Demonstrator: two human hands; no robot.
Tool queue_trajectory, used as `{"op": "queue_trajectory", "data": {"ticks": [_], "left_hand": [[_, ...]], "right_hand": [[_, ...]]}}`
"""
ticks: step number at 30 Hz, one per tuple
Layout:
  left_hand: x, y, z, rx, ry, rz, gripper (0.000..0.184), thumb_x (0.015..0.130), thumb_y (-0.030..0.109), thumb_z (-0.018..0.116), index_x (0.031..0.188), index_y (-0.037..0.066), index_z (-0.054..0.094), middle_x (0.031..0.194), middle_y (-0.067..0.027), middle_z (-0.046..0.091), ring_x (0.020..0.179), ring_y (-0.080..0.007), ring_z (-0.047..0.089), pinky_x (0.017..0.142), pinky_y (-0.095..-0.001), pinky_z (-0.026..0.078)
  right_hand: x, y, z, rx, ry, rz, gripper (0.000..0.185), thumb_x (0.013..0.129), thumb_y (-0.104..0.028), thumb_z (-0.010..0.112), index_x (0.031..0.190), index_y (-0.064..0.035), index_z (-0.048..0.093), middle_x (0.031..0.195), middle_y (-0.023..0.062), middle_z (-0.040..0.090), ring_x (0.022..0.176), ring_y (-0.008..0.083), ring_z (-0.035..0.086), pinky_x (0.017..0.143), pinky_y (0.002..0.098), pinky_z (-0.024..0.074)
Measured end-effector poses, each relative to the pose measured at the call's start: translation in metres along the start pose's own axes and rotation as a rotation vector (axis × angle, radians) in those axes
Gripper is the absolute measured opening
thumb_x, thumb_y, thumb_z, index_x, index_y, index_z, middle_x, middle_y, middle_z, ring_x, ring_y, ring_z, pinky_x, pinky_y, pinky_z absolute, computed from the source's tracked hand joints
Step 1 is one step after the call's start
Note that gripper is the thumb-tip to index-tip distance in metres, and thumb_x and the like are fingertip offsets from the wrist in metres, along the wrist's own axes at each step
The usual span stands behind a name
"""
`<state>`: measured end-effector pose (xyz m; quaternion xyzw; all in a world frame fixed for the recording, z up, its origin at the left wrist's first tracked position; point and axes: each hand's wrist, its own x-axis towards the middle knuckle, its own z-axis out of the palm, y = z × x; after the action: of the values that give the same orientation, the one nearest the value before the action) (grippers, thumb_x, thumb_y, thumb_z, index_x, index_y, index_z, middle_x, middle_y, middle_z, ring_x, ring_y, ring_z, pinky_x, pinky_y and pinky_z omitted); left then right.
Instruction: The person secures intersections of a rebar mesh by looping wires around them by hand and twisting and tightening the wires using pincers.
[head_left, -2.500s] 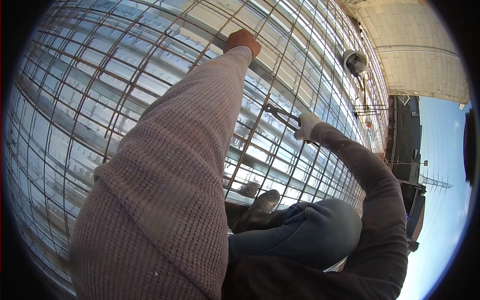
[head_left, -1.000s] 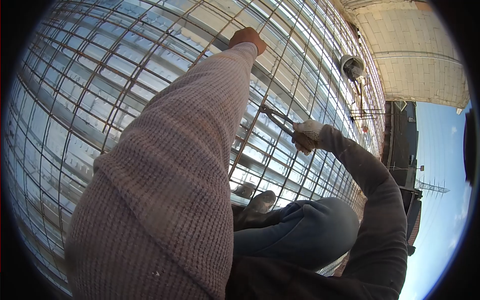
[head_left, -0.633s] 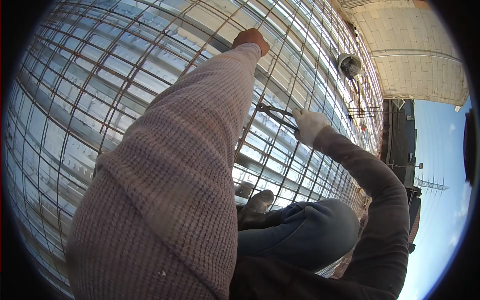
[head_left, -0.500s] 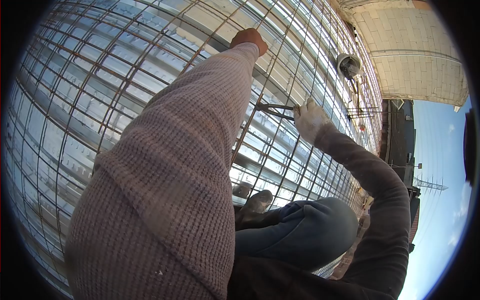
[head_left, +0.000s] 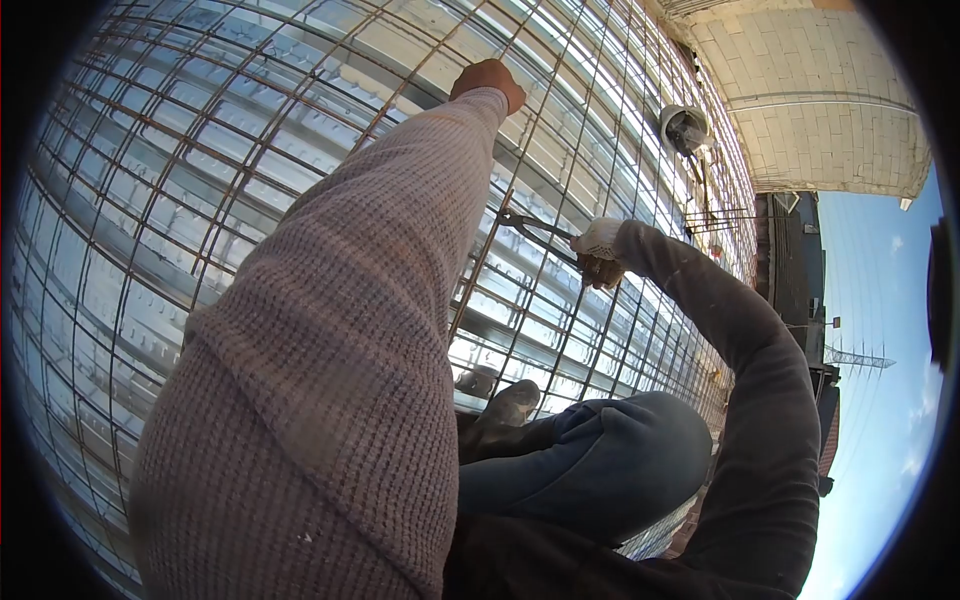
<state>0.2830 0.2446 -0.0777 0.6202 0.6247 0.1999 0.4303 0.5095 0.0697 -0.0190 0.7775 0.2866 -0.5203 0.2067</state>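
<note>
Right up close, one knitted sleeve (head_left: 320,340) looms over one denim knee (head_left: 630,450) and one boot (head_left: 512,400), and past them the gloved right hand (head_left: 599,253), the nearer of two, wraps the handles of one pair of pincers (head_left: 522,220), long axis running from glove toward the left arm, head right at a bar of the rebar mesh (head_left: 263,140). Farther out, the bare left hand (head_left: 487,84) curls at the mesh, whether pinching anything I can't tell; beyond, one white container (head_left: 683,130), one block wall (head_left: 820,100), one pylon (head_left: 860,358)!
</note>
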Motion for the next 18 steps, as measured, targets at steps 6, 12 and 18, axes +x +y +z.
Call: {"op": "queue_trajectory", "data": {"ticks": [6,12,18], "left_hand": [[-0.004,0.002,-0.01,0.007,-0.015,-0.001,0.037,0.092,0.031,0.07,0.119,0.005,0.072,0.126,-0.0167,0.071,0.117,-0.0294,0.069,0.1,-0.0399,0.057],[-0.001,0.002,-0.011,0.019,-0.012,-0.008,0.036,0.094,0.029,0.068,0.121,0.005,0.072,0.126,-0.0161,0.071,0.117,-0.0293,0.069,0.1,-0.04,0.057],[0.0,0.001,-0.005,-0.017,-0.028,-0.003,0.039,0.093,0.029,0.065,0.121,0.003,0.071,0.126,-0.0188,0.07,0.118,-0.0321,0.069,0.101,-0.0412,0.056]], "right_hand": [[-0.012,-0.017,0.027,-1.13,0.451,-0.303,0.038,0.082,-0.024,0.079,0.101,0.0073,0.069,0.091,0.0207,0.075,0.086,0.0279,0.075,0.071,0.0479,0.0595],[-0.026,-0.006,0.032,-2.032,0.994,-0.861,0.031,0.097,-0.014,0.056,0.118,0.0073,0.064,0.082,0.0183,0.071,0.083,0.0382,0.072,0.085,0.0469,0.0545],[0.0,-0.011,0.029,-1.017,0.535,-0.422,0.029,0.095,-0.025,0.064,0.081,-0.002,0.075,0.073,0.0137,0.07,0.069,0.0297,0.072,0.067,0.0483,0.0589]]}}
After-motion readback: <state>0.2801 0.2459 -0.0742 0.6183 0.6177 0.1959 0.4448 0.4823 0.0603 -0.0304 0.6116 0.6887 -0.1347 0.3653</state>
